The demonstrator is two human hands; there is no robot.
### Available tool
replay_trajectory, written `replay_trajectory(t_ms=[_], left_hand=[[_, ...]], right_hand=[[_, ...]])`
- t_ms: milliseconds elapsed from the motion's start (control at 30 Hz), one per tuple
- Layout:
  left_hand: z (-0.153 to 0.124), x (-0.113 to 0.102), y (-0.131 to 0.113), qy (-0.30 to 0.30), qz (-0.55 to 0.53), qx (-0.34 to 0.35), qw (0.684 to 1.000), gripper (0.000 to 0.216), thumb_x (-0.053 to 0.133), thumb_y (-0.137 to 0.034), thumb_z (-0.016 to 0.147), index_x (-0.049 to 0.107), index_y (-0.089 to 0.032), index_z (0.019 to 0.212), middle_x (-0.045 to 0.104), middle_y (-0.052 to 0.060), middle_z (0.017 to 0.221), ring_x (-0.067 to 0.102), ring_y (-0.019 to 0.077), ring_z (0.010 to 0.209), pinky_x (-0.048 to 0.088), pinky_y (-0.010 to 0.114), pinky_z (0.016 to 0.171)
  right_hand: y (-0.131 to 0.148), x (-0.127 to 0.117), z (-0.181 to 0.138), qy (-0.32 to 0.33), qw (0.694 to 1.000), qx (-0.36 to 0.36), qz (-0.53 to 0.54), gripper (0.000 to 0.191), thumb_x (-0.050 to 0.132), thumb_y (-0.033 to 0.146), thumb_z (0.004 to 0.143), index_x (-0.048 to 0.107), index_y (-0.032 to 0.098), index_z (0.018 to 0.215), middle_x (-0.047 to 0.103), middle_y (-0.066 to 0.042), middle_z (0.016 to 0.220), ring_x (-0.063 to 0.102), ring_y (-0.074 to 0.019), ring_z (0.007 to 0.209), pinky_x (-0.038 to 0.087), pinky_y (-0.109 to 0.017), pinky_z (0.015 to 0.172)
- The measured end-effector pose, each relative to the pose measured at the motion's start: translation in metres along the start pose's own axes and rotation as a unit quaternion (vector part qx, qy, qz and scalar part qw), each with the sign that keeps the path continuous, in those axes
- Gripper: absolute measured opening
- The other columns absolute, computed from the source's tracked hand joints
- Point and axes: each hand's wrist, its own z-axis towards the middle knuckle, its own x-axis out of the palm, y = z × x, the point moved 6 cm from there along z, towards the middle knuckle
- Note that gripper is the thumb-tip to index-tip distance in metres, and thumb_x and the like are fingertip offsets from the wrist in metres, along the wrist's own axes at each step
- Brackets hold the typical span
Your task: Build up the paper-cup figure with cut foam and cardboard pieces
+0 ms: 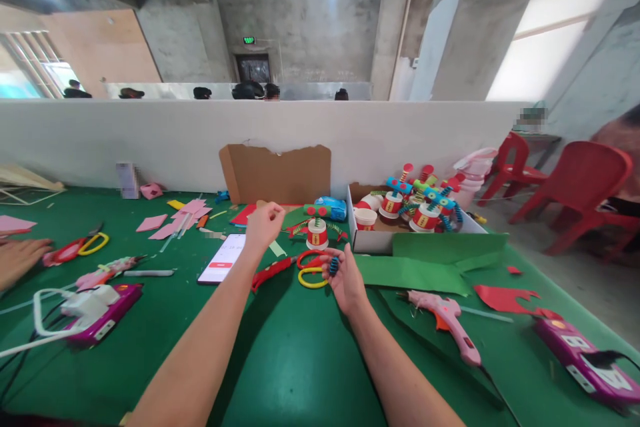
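My left hand (263, 225) is raised over the green table (280, 360), fingers pinched together; what it pinches, if anything, is too small to make out. My right hand (344, 275) is closed on a small blue coiled pipe cleaner (333, 265). Just beyond both hands stands a paper-cup robot figure (317, 232) with red and green coiled arms. Red and yellow scissors (310, 268) lie under my right hand, and a red utility knife (270, 271) lies beside them. A phone (223, 258) lies left of my left hand.
A cardboard box (367, 240) holds several finished cup robots (425, 210). Green paper sheets (430, 260), a pink glue gun (447, 320), red paper scraps (505, 297) and a purple power strip (585, 353) lie right. Another glue gun (107, 271), scissors (80, 247) and another person's hand (20, 257) are left.
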Motion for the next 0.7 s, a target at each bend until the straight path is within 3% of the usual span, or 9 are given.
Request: replay_trajectory(t_ms=[67, 167, 267, 400, 567, 700], left_hand=[[-0.028, 0.023, -0.016, 0.053, -0.056, 0.053, 0.996, 0.020, 0.051, -0.030, 0.082, 0.065, -0.018, 0.077, 0.058, -0.002, 0.055, 0.052, 0.0127, 0.052, 0.036, 0.022, 0.052], [-0.072, 0.069, -0.035, 0.152, -0.118, 0.114, 0.975, 0.019, 0.051, -0.027, 0.082, 0.065, -0.019, 0.093, 0.065, -0.001, 0.067, 0.057, 0.0132, 0.059, 0.041, 0.022, 0.059], [-0.092, 0.095, -0.035, 0.151, -0.140, 0.121, 0.971, 0.021, 0.050, -0.021, 0.081, 0.062, -0.019, 0.099, 0.067, 0.002, 0.080, 0.060, 0.0151, 0.068, 0.044, 0.025, 0.066], [-0.094, 0.098, -0.025, 0.127, -0.191, 0.117, 0.966, 0.017, 0.048, -0.018, 0.081, 0.060, -0.019, 0.094, 0.067, 0.003, 0.084, 0.061, 0.0160, 0.075, 0.046, 0.027, 0.071], [-0.094, 0.096, -0.017, 0.116, -0.264, 0.103, 0.952, 0.017, 0.049, -0.028, 0.085, 0.060, -0.019, 0.094, 0.067, 0.005, 0.092, 0.061, 0.0169, 0.081, 0.047, 0.029, 0.074], [-0.095, 0.102, -0.013, 0.127, -0.266, 0.074, 0.953, 0.016, 0.057, -0.030, 0.079, 0.062, -0.017, 0.088, 0.064, 0.004, 0.084, 0.058, 0.0163, 0.074, 0.047, 0.029, 0.069]], right_hand=[[0.000, -0.002, 0.001, -0.010, 1.000, -0.014, 0.015, 0.039, 0.061, 0.058, 0.076, 0.065, 0.019, 0.072, 0.066, -0.004, 0.066, 0.061, -0.0151, 0.061, 0.050, -0.027, 0.055], [0.002, -0.006, 0.003, -0.025, 0.998, -0.043, 0.023, 0.038, 0.063, 0.057, 0.075, 0.065, 0.020, 0.071, 0.068, -0.004, 0.069, 0.065, -0.0179, 0.070, 0.052, -0.030, 0.064], [0.001, -0.004, 0.002, -0.017, 0.999, -0.038, 0.012, 0.039, 0.062, 0.059, 0.074, 0.065, 0.020, 0.073, 0.070, -0.005, 0.073, 0.067, -0.0211, 0.076, 0.052, -0.032, 0.066], [-0.001, 0.001, -0.003, -0.001, 1.000, -0.022, -0.001, 0.038, 0.062, 0.059, 0.074, 0.067, 0.022, 0.080, 0.072, -0.005, 0.083, 0.067, -0.0226, 0.086, 0.052, -0.032, 0.070], [0.000, 0.006, -0.006, 0.015, 0.999, -0.042, -0.004, 0.042, 0.061, 0.062, 0.072, 0.068, 0.025, 0.090, 0.071, -0.003, 0.101, 0.062, -0.0215, 0.103, 0.048, -0.032, 0.087], [0.002, 0.008, -0.006, 0.032, 0.998, -0.059, -0.009, 0.048, 0.058, 0.065, 0.073, 0.068, 0.024, 0.096, 0.069, -0.004, 0.109, 0.059, -0.0225, 0.110, 0.044, -0.036, 0.095]])
